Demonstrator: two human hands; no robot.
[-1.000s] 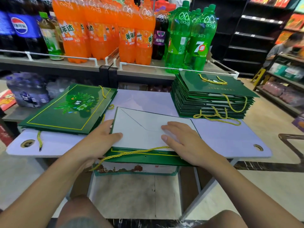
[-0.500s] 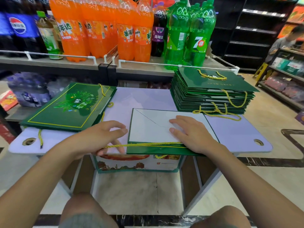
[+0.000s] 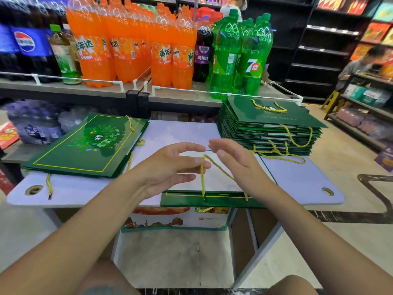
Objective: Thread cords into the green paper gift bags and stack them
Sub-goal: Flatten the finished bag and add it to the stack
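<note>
"Where's your grip?"

"My left hand (image 3: pixel 168 167) has the yellow cord (image 3: pixel 219 169) peaking at its fingertips. Pinched or only hooked over, I cannot tell. My right hand (image 3: pixel 240 167) is slack, fingers spread, grasping nothing I can see."

"And the bag?"

"The green bag (image 3: pixel 212 199) lies flat at lower centre, on the near edge of the white table (image 3: pixel 297 182). Both cord ends enter its rim, so I judge threading nearly finished. Next I drop the loop and carry the bag to the stack (image 3: pixel 272 128) at right."

"Handling?"

"Twisted, limp cord. Stiff, smooth card, flat and rectangular."
</note>
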